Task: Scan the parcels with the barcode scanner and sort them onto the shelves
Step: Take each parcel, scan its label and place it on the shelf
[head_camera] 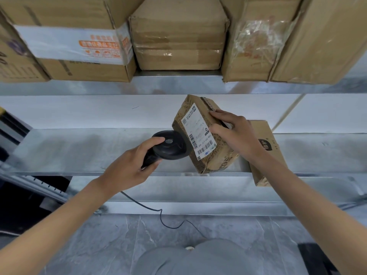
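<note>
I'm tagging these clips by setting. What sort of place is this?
Most likely a parcel depot or stockroom. Metal shelves carry taped cardboard boxes, and the person aims a corded barcode scanner at the shipping label of a small parcel.

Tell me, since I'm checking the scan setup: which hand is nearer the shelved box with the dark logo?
Right. The right hand overlaps that box; the left hand is farther left.

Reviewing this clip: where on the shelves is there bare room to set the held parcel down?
The middle shelf is bare left of the scanner. Right of the held parcel, another box takes the space. The top shelf is packed with cartons.
</note>
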